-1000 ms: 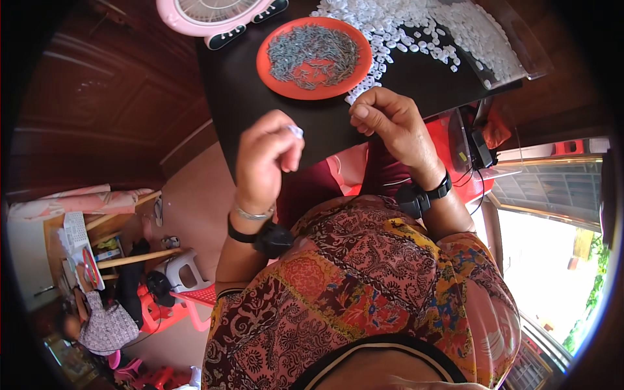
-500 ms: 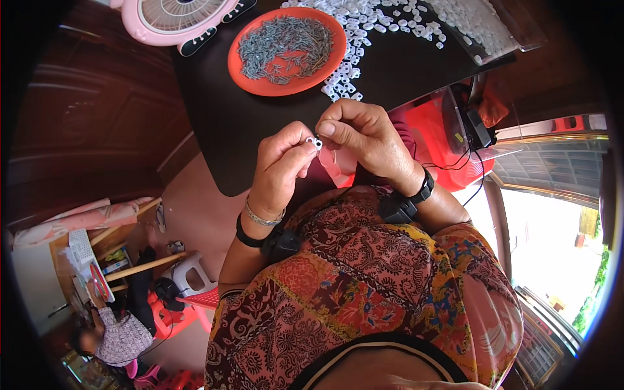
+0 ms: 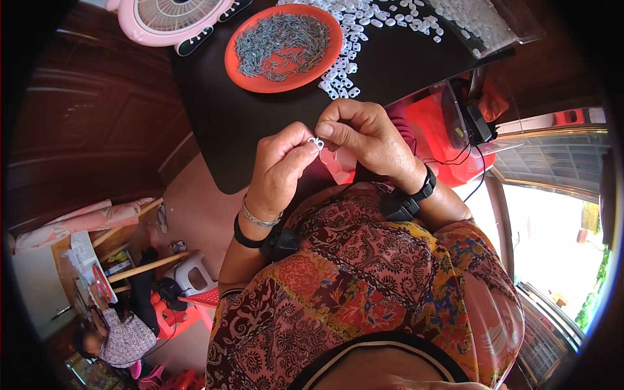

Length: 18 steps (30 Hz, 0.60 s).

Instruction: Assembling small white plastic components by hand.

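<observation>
My left hand (image 3: 278, 166) pinches a small white plastic piece with holes (image 3: 317, 143) between thumb and forefinger. Close beside it, my right hand (image 3: 364, 138) is closed, thumb against forefinger, at the piece's upper edge; whatever those fingertips hold is too small to make out. Both hands are raised in front of my body, by the near edge of the dark table (image 3: 224, 140). Beyond them lies an orange plate (image 3: 255, 83) of thin grey metal pins or screws (image 3: 286, 38). Many loose white plastic pieces (image 3: 340, 81) spread to the plate's right.
At the far left stands a pink fan (image 3: 172, 14). A clear tray (image 3: 520, 36) with more white pieces sits at the far right. Red plastic and black cables (image 3: 478, 133) are right of the table. Another person (image 3: 127, 338) is at the lower left, near a shelf.
Both hands stay nearly in place. The white piece has turned slightly between the left fingertips. The whole view has shifted a little.
</observation>
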Motion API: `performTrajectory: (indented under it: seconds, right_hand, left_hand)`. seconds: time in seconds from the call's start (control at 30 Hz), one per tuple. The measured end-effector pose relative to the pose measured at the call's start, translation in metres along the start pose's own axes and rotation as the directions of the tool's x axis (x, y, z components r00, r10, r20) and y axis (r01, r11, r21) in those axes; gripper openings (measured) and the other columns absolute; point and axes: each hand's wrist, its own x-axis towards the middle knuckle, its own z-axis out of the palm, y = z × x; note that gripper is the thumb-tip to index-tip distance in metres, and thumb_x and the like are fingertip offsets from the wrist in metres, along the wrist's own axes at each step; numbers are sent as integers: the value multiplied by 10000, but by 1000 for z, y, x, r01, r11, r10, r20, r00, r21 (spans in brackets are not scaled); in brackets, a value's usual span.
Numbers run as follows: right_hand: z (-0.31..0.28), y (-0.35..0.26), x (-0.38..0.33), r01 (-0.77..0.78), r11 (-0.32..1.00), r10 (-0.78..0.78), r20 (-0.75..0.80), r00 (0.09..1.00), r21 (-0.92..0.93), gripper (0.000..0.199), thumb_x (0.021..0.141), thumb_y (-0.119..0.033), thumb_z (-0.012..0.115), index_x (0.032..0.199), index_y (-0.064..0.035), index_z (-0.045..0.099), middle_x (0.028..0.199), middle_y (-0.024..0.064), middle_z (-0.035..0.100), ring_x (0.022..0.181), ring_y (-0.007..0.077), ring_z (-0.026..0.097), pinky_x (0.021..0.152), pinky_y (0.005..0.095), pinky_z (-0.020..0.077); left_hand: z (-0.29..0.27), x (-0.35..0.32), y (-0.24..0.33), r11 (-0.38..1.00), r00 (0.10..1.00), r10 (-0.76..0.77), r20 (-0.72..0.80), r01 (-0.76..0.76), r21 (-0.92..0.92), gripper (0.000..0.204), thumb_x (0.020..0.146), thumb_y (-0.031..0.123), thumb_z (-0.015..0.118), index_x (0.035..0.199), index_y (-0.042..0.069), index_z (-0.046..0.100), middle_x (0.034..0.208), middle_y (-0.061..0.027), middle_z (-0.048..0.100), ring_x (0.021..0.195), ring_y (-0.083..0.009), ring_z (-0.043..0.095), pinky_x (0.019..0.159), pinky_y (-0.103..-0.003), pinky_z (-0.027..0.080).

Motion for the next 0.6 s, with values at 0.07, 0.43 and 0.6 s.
performTrajectory:
  seconds: [0.07, 0.43, 0.6]
  right_hand:
    - [0, 1, 0, -9, 1000, 9, 3, 1000, -8, 169, 904, -152, 623, 848, 6, 602, 705, -17, 574, 675, 28, 482, 587, 213, 424]
    - [-3, 5, 4, 199, 944, -185, 79, 980, -261, 148, 921, -135, 592, 847, -7, 583, 699, -22, 544, 625, 36, 469, 546, 204, 410]
    - [8, 21, 0, 170, 963, -184, -49, 982, -209, 140, 919, -116, 591, 837, -3, 582, 692, -14, 538, 631, 34, 456, 541, 208, 401]
  left_hand:
    - [0, 0, -2, 1000, 1000, -3, 13, 3, -13, 185, 862, 154, 504, 731, 24, 514, 597, 28, 439, 518, -36, 376, 475, -203, 284]
    - [1, 2, -3, 999, 1000, -4, 4, 3, 46, 193, 855, 153, 499, 712, 23, 496, 603, 24, 439, 514, -35, 367, 471, -203, 290]
    - [5, 1, -8, 1000, 999, -11, -43, 12, 18, 192, 851, 158, 493, 711, 26, 495, 598, 18, 435, 508, -42, 367, 468, -205, 291]
